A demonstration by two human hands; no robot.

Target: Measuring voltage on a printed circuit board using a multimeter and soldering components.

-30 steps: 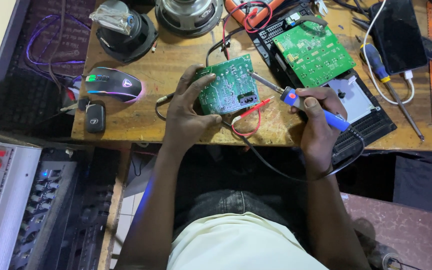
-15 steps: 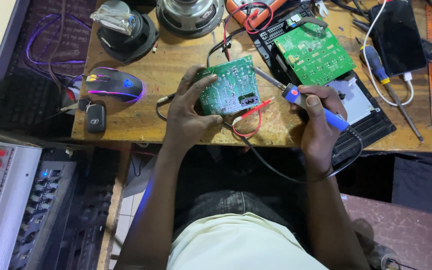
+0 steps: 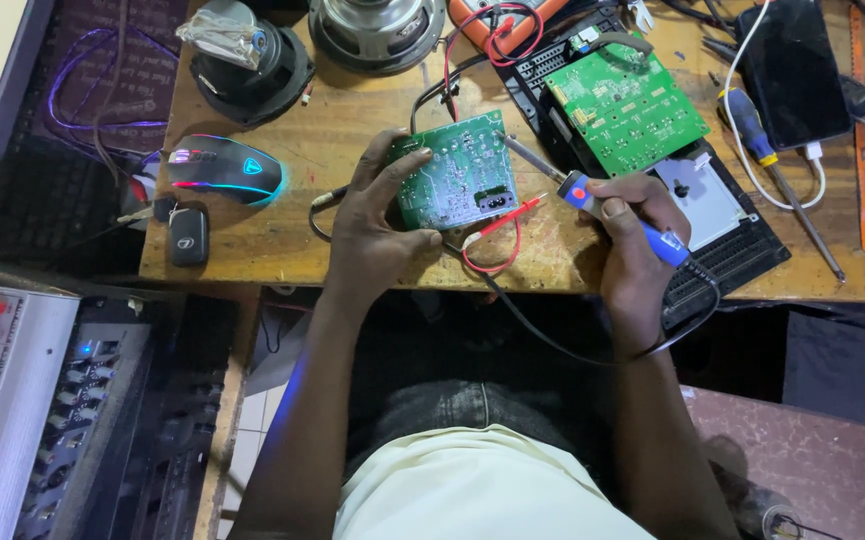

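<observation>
Near the tabletop's [image 3: 252, 265] front edge, my left hand [image 3: 377, 225] grips the small green circuit board [image 3: 455, 183] by its edge: light, stiff, fragile, I judge. My right hand [image 3: 632, 235] clasps a blue-handled soldering iron [image 3: 592, 195], tip at the board.

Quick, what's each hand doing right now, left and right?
Left hand: closed on the edge of the green circuit board.
Right hand: closed around the blue soldering iron.

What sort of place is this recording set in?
Most likely an electronics repair bench: a soldering iron worked over a bare circuit board, loose speakers and a multimeter on the wooden table.
</observation>
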